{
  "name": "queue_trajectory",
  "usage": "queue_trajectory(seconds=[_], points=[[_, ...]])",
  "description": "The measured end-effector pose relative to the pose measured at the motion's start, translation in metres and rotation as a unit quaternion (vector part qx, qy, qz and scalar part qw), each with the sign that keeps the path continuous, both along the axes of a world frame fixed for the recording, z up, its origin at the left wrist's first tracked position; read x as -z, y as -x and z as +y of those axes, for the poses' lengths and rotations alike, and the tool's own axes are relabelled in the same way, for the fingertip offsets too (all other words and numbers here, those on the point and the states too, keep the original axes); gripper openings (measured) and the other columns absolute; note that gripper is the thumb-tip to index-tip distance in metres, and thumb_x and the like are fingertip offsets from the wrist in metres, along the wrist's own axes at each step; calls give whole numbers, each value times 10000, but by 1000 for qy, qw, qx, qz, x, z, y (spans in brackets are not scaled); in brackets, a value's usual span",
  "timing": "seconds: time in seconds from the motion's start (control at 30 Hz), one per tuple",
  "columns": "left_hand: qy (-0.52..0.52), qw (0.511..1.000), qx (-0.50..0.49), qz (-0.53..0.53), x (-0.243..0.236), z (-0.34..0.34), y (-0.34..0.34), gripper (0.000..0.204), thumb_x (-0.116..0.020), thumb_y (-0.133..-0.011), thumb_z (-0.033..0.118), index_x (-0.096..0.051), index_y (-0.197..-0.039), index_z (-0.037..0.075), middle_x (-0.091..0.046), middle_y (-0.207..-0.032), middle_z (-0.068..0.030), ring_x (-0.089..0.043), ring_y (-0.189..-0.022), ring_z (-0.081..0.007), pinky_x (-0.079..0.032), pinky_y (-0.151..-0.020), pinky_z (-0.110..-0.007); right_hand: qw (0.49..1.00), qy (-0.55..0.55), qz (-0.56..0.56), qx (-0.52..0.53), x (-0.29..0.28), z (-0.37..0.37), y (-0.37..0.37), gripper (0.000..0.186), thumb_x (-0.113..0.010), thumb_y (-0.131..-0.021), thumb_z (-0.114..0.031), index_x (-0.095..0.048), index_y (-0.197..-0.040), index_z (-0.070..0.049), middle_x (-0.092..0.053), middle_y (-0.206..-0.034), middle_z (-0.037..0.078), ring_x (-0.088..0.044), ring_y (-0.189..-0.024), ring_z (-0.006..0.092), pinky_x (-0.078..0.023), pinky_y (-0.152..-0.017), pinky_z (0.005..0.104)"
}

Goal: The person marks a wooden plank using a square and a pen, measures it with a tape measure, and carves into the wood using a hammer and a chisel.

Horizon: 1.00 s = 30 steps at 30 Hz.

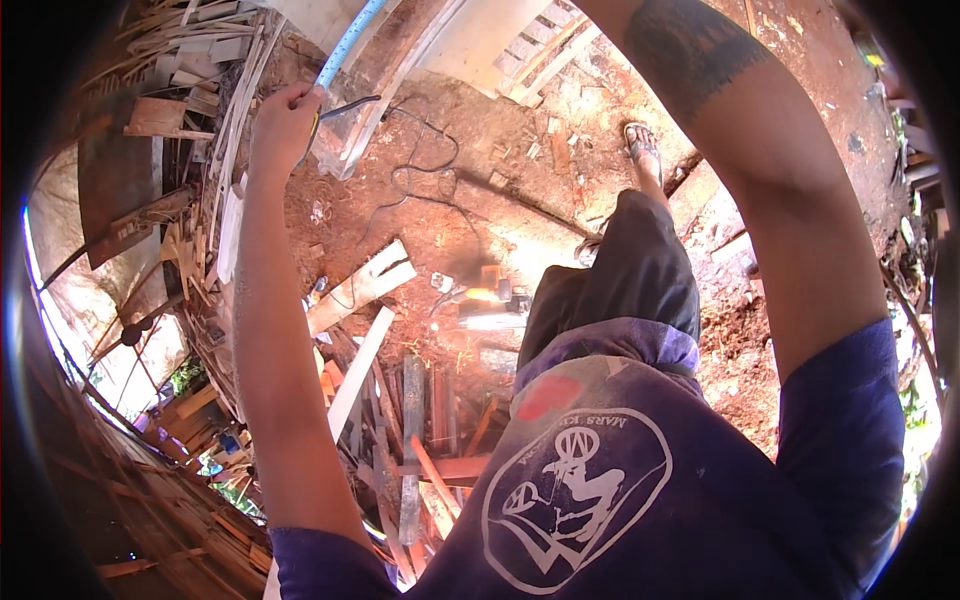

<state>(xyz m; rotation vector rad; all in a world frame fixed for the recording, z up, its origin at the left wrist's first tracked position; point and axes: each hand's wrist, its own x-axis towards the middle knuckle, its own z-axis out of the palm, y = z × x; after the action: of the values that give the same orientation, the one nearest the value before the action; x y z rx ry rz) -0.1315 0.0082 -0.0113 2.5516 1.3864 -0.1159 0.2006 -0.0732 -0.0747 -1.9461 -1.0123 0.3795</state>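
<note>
The left hand (284,120) is closed on a blue measuring tape (348,45), which stretches away beyond the fingers. The right hand lies out of view; its grip cannot be told. Just right of the left hand is a long plank (400,75); farther right, a black cord (457,148) lies on the dirt floor (430,228).

A rough woodworking workshop, shown by piled timber offcuts (412,430) and dirt floor (505,235).

From head height, the nearby shirt (700,490) and the ground (510,215) beyond are viewed steeply downward through a fisheye.
</note>
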Motion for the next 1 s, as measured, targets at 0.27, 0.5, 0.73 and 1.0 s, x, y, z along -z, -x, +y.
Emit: queue_trajectory(seconds=[0.27, 0.5, 0.73, 1.0], points=[[45, 997, 3, -56, 2, -4, -27, 427, -674, -991, 398, -744, -1161, 13, -693, -894, -4, -550, -816, -91, -444, -794, -258, 999, -42, 11, -5, -8, -6, -2, 385, -738, -747, -232, -743, -1034, 25, -724, -1113, 251, -711, -1071, 352, -576, -901, 414], [73, 997, -25, -17, -4, -6, -36, 364, -667, -993, 373, -779, -1090, 40, -652, -822, 22, -523, -768, -64, -425, -739, -234, 995, -95, 9, 29, -3, -9, 0, 334, -709, -764, -226, -758, -983, 21, -732, -1077, 249, -719, -1043, 357, -580, -881, 424], [89, 995, -45, -30, -4, -15, -41, 372, -697, -974, 365, -778, -1103, 25, -674, -845, 21, -558, -788, -61, -444, -761, -229, 999, 20, 18, -31, -5, -16, -6, 421, -709, -770, -231, -724, -1087, 47, -726, -1117, 255, -714, -1058, 371, -577, -902, 416], [84, 994, -55, -45, 2, -7, -37, 419, -704, -965, 378, -762, -1175, 21, -737, -949, -19, -604, -875, -92, -465, -866, -257, 999, 33, -17, -40, -1, -9, -12, 446, -742, -776, -260, -713, -1094, 52, -718, -1140, 261, -705, -1089, 371, -573, -915, 419]])
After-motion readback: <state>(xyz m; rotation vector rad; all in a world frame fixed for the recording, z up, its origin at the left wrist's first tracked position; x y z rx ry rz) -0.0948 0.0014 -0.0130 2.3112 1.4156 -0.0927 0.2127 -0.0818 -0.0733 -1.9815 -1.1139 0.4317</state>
